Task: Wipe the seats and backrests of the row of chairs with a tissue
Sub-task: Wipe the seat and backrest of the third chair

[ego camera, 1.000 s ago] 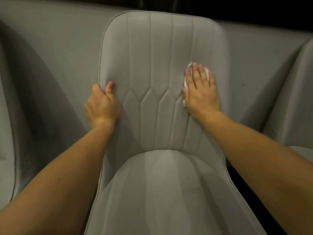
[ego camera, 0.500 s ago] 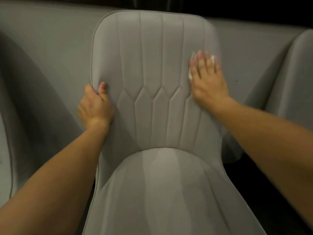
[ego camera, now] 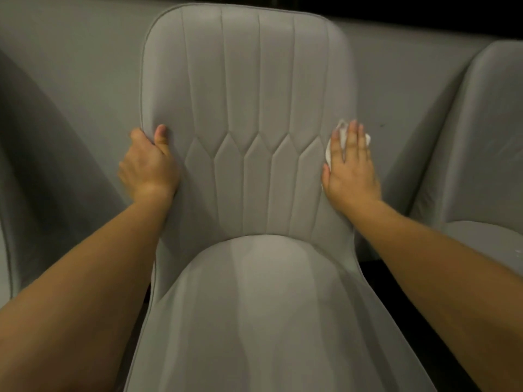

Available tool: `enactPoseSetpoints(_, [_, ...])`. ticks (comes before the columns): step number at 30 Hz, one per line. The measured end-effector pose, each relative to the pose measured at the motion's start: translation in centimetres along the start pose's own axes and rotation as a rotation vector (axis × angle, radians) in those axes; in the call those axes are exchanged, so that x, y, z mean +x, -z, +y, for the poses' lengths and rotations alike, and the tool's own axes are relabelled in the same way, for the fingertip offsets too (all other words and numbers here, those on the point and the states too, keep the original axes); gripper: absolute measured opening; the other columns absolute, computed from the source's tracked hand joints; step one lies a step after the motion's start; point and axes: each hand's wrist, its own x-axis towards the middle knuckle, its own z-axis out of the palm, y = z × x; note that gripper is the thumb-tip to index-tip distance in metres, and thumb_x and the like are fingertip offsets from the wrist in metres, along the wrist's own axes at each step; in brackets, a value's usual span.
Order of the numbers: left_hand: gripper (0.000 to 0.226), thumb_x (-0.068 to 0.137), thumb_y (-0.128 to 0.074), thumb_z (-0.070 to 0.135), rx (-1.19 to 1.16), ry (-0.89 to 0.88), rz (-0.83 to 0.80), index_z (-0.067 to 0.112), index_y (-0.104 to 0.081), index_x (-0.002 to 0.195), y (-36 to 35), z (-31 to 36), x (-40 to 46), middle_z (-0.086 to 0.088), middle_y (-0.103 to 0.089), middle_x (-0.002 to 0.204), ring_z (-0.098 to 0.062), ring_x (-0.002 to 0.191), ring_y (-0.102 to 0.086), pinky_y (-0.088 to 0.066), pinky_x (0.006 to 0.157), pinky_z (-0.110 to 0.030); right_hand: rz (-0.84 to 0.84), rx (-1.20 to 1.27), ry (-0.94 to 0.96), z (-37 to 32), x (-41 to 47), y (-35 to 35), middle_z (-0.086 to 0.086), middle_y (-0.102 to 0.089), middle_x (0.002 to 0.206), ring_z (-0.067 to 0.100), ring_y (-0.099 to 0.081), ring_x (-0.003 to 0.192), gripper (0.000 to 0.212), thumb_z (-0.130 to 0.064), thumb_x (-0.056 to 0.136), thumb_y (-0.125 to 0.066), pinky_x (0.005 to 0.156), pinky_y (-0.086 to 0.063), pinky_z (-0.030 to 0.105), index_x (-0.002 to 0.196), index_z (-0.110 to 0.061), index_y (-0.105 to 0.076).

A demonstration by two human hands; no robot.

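- A grey chair (ego camera: pixel 254 250) is sitting in the middle, w/ its back (ego camera: pixel 246 89) standing up and its seat (ego camera: pixel 263 312) lying low near the camera.
- The back is showing long stitched lines up top and pointy shapes in the middle.
- The left hand (ego camera: pixel 148 168) is gripping the back's left edge: thumb lying on the front, other fingers going round behind, so they're hidden.
- The right hand (ego camera: pixel 351 171) is lying flat on the back's right edge, fingers straight and close together, pointing up.
- A white tissue (ego camera: pixel 341 134) is getting pressed btwn that palm and the back. Bits of it are peeking out by the fingertips and along the thumb side.
- The right hand isn't curling round the tissue, just pushing on it w/ flat fingers.
- Both bare arms are reaching in from the bottom corners.
- Another grey chair (ego camera: pixel 486 154) is standing just beside on the right, only partly showing.
- A grey curved shape (ego camera: pixel 28 165) is showing on the left; can't tell for sure what it is.
- A grey wall (ego camera: pixel 85 52) is running behind the chairs.
- It's dark btwn the chairs, low down.
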Motion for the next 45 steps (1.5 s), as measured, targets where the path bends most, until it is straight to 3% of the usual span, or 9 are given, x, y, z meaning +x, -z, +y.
enactPoseSetpoints(6, [0.054, 0.101, -0.026, 0.052, 0.115, -0.01, -0.017, 0.004, -0.045, 0.114, 0.2, 0.9, -0.1, -0.031, -0.058, 0.116, -0.052, 0.102, -0.054, -0.039, 0.08, -0.052, -0.1, 0.029, -0.076, -1.4, -5.7, -1.4, 0.038, -0.01, 0.158, 0.051, -0.01, 0.149, 0.072, -0.009, 0.094, -0.054, 0.12, -0.013, 0.058, 0.154, 0.008, -0.018])
enactPoseSetpoints(9, [0.053, 0.102, -0.029, 0.046, 0.179, -0.049, -0.024, 0.0, -0.044, 0.123, 0.6, 1.1, -0.2, -0.029, -0.054, 0.126, -0.048, 0.112, -0.052, -0.039, 0.089, -0.054, -0.169, 0.021, -0.124, -3.1, -7.6, -1.6, 0.038, -0.004, 0.159, 0.053, -0.004, 0.149, 0.069, 0.003, 0.089, -0.036, 0.119, -0.013, 0.06, 0.154, 0.008, -0.014])
enactPoseSetpoints(12, [0.062, 0.103, -0.03, 0.04, 0.279, -0.154, -0.053, -0.007, -0.027, 0.144, 0.8, 0.8, 0.0, -0.028, -0.033, 0.149, -0.041, 0.136, -0.034, -0.032, 0.103, -0.055, -0.321, 0.024, -0.164, -4.8, -9.0, -0.9, 0.035, 0.014, 0.159, 0.051, 0.013, 0.148, 0.072, 0.001, 0.086, -0.016, 0.12, -0.003, 0.057, 0.156, 0.004, 0.003])
enactPoseSetpoints(17, [0.067, 0.103, -0.027, 0.04, 0.461, -0.171, -0.159, -0.005, -0.014, 0.151, 2.7, 0.9, -0.3, -0.024, -0.008, 0.16, -0.035, 0.148, -0.008, -0.023, 0.111, -0.056, -0.506, 0.012, -0.219, -6.7, -9.7, 1.1, 0.032, 0.021, 0.159, 0.049, 0.017, 0.148, 0.074, -0.003, 0.094, -0.035, 0.122, -0.002, 0.052, 0.155, 0.004, 0.006])
enactPoseSetpoints(20, [0.066, 0.103, -0.027, 0.038, 0.565, -0.122, -0.308, -0.005, -0.013, 0.151, 4.2, 1.5, -1.7, -0.024, 0.0, 0.16, -0.035, 0.148, -0.004, -0.023, 0.112, -0.057, -0.713, 0.034, -0.199, -7.6, -9.8, 3.0, 0.03, 0.015, 0.161, 0.047, 0.011, 0.15, 0.067, -0.005, 0.098, -0.038, 0.123, -0.007, 0.048, 0.156, 0.005, -0.005])
enactPoseSetpoints(22, [0.065, 0.101, -0.028, 0.038, 0.722, -0.064, -0.467, -0.003, -0.019, 0.151, 5.7, 1.4, -3.1, -0.024, 0.006, 0.16, -0.036, 0.148, 0.003, -0.021, 0.113, -0.058, -0.831, 0.098, -0.214, -7.9, -9.8, 4.8, 0.026, -0.005, 0.162, 0.042, -0.003, 0.151, 0.06, -0.01, 0.098, -0.044, 0.122, -0.016, 0.042, 0.153, 0.004, -0.026])
enactPoseSetpoints(26, [0.065, 0.094, -0.034, 0.044, 1.039, 0.038, -0.849, 0.012, -0.031, 0.151, 9.7, 0.4, -7.7, -0.022, 0.002, 0.16, -0.04, 0.147, 0.007, -0.016, 0.114, -0.06, -0.938, 0.207, -0.237, -7.4, -9.4, 9.2, 0.013, -0.034, 0.137, 0.032, -0.034, 0.129, 0.046, -0.017, 0.091, -0.059, 0.109, -0.035, 0.038, 0.135, -0.004, -0.052])
enactPoseSetpoints(33, [0.055, 0.095, -0.035, 0.036, 0.916, -0.382, -1.059, 0.015, -0.04, 0.146, 17.9, 5.5, -15.0, -0.013, -0.012, 0.161, -0.031, 0.149, 0.002, -0.011, 0.117, -0.055, -1.025, 0.293, -0.192, -5.4, -5.9, 19.8, 0.012, -0.036, 0.13, 0.032, -0.036, 0.121, 0.041, -0.013, 0.085, -0.057, 0.098, -0.044, 0.039, 0.126, -0.005, -0.056])
enactPoseSetpoints(45, [0.064, 0.093, -0.036, 0.043, 0.886, -0.424, -1.061, 0.016, -0.026, 0.151, 34.1, 22.5, -12.4, -0.014, -0.006, 0.162, -0.034, 0.148, 0.009, -0.006, 0.117, -0.059, -1.113, 0.374, -0.188, 0.2, 1.1, 40.6, 0.012, -0.035, 0.131, 0.032, -0.033, 0.123, 0.052, -0.018, 0.085, -0.058, 0.107, -0.042, 0.044, 0.135, -0.006, -0.054])
